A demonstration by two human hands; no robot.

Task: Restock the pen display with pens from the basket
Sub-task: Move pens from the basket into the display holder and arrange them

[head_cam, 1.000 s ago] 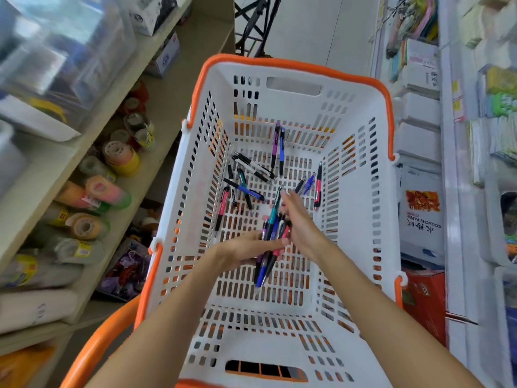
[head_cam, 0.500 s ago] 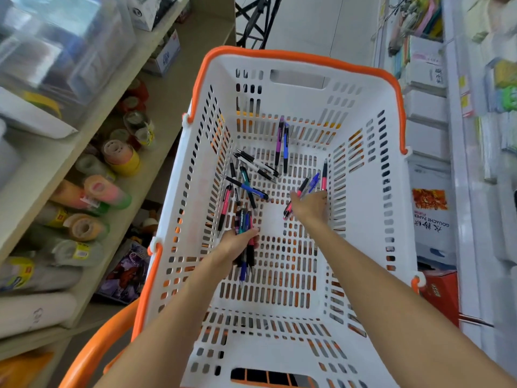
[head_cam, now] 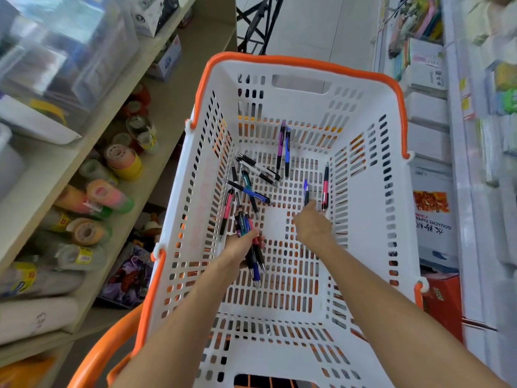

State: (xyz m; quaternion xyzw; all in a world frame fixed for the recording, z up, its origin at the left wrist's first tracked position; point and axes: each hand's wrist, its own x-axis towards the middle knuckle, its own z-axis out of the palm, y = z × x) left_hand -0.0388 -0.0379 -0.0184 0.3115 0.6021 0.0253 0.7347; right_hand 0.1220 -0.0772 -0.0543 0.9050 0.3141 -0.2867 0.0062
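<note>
White basket (head_cam: 363,169) w/ orange rim fills centre frame, both arms reaching in from bottom edge. Hands apart.

L hand (head_cam: 242,247), lower-centre: fingers curled round a bundle of pens (head_cam: 253,247), approx 4–5, exact count unclear since they overlap; tips point toward bottom of frame.

R hand (head_cam: 313,228), just right of centre: fingertips on a blue pen (head_cam: 306,191) lying on basket floor; whether it's pinched or only touched, can't tell.

Loose pens on floor, upper-centre, approx 10:
- 1 pink pen (head_cam: 325,189) just right of the blue one, near R wall.
- 2 side by side against far wall: purple pen (head_cam: 281,144) + dark blue pen (head_cam: 287,152).
- 2 black-and-white pens (head_cam: 258,169) crossing, left of those.
- 1 teal, 1 blue-black, crossed below them.
- 1 pink-black near L wall, by the bundle; 1–2 more black ones, partly hidden.

Left of frame: shelf (head_cam: 36,169) w/ tape rolls (head_cam: 123,163), at least 8, blurred. Right: white shelving, blurred stock.
</note>
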